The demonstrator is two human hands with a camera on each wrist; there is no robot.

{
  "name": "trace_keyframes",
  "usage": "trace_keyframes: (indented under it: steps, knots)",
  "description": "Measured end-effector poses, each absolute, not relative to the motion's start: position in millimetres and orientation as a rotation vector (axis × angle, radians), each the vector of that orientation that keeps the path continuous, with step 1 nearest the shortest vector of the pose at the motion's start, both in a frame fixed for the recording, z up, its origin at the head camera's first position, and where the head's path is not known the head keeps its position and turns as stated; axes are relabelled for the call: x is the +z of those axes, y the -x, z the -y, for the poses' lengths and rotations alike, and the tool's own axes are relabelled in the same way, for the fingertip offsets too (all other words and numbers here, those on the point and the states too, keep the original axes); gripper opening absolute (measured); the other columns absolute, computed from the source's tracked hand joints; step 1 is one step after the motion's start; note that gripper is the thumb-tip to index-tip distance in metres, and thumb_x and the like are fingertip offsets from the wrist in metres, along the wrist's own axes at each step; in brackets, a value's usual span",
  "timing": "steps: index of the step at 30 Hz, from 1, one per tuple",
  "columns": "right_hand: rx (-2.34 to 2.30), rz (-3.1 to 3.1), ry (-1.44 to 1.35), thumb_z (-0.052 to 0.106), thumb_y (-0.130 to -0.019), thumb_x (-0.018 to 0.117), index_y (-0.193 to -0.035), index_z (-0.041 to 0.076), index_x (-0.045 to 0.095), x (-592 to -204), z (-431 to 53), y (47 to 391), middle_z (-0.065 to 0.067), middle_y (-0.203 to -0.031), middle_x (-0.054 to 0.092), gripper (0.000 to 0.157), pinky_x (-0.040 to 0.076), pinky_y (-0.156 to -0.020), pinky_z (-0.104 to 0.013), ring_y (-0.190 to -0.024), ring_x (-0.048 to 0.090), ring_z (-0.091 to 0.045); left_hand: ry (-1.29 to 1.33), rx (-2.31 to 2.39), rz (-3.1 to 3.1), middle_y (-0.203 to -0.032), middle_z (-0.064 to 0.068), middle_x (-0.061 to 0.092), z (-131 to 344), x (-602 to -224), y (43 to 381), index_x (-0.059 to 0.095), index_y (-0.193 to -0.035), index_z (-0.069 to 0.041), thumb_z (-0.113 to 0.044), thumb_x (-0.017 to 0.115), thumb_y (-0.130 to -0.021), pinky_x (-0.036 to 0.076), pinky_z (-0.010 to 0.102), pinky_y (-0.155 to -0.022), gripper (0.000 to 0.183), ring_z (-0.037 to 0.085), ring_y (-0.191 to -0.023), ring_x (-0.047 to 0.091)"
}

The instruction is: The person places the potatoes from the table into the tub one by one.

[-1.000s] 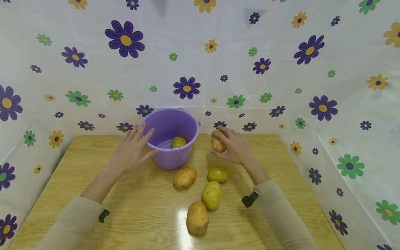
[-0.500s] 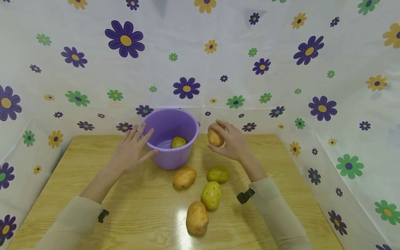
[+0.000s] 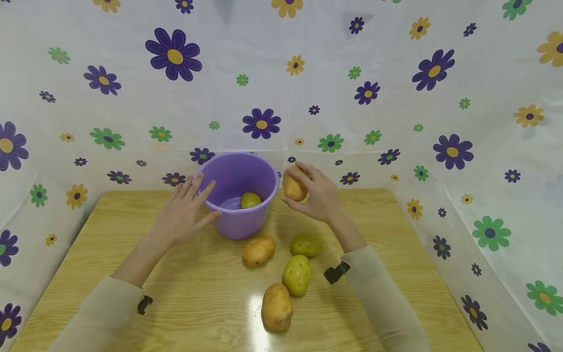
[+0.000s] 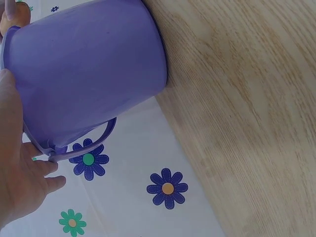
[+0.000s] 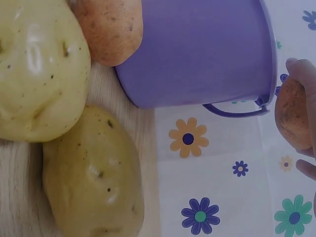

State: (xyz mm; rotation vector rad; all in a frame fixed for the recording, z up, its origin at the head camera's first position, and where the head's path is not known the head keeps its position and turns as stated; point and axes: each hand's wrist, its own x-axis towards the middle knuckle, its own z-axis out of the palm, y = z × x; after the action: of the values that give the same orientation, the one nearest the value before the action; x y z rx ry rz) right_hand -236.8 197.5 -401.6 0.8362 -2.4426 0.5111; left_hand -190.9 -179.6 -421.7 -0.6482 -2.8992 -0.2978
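Observation:
A purple bucket (image 3: 242, 226) stands upright near the back of the table, with a yellow-green potato (image 3: 250, 200) inside it. My left hand (image 3: 182, 215) rests at the bucket's left rim with its fingers spread and nearly straight; in the left wrist view the thumb lies by the rim and the other fingers are beyond it, near the handle (image 4: 91, 146). Just right of the bucket, my right hand (image 3: 320, 195) grips a brown potato (image 3: 293, 184) between thumb and fingers, raised off the table at about rim height.
In front of the bucket lies another brown potato (image 3: 259, 251). Two yellow-green potatoes, one behind (image 3: 307, 244) and one nearer (image 3: 296, 275), lie to its right. A larger brown potato (image 3: 277, 308) is closest to me. A flower-patterned sheet (image 3: 281, 73) surrounds the wooden table (image 3: 198, 303).
My right hand has lifted the brown potato and carried it left toward the bucket's rim. My left hand and the bucket have stayed in place.

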Motion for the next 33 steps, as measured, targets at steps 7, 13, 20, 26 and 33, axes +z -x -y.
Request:
trace_keyframes:
  steps: [7,13,20,26,33]
  knots:
    - [0.485,2.393,-0.860,0.052,-0.081,0.087,-0.143,0.025,0.061,-396,-187,243,-0.015,-0.150,0.060,0.072,0.061,-0.102,-0.055,-0.130,0.066,-0.038,0.643,-0.313,2.894,-0.177,0.024,0.010,180,-423,191,0.026,-0.169,-0.012,-0.061,0.050,-0.106,0.015,0.069,-0.132,0.083,0.051,-0.164,0.010]
    - [0.452,2.396,-0.878,0.053,-0.079,0.088,-0.143,0.025,0.061,-392,-178,246,-0.014,-0.152,0.060,0.074,0.060,-0.103,-0.055,-0.132,0.065,-0.037,0.644,-0.313,2.894,-0.177,0.023,0.009,180,-423,191,0.025,-0.169,-0.013,-0.061,0.049,-0.106,0.014,0.068,-0.133,0.082,0.050,-0.164,0.010]
    - [0.439,2.414,-0.889,0.056,-0.082,0.085,-0.143,0.024,0.061,-388,-169,247,-0.014,-0.153,0.059,0.073,0.060,-0.103,-0.054,-0.133,0.064,-0.036,0.646,-0.328,2.889,-0.177,0.024,0.010,179,-423,191,0.026,-0.169,-0.012,-0.060,0.050,-0.106,0.014,0.069,-0.132,0.082,0.051,-0.163,0.010]
    - [0.432,2.419,-0.901,0.056,-0.083,0.084,-0.143,0.024,0.060,-383,-163,249,-0.013,-0.155,0.058,0.072,0.059,-0.104,-0.053,-0.134,0.064,-0.036,0.642,-0.337,2.884,-0.177,0.024,0.010,180,-423,191,0.026,-0.168,-0.013,-0.060,0.051,-0.106,0.015,0.069,-0.132,0.083,0.051,-0.163,0.010]
    - [0.418,2.422,-0.936,0.054,-0.082,0.086,-0.144,0.024,0.059,-380,-156,253,-0.013,-0.155,0.057,0.074,0.059,-0.102,-0.053,-0.133,0.064,-0.036,0.643,-0.327,2.890,-0.177,0.023,0.009,179,-423,191,0.026,-0.169,-0.013,-0.061,0.050,-0.106,0.015,0.069,-0.132,0.083,0.050,-0.164,0.010]
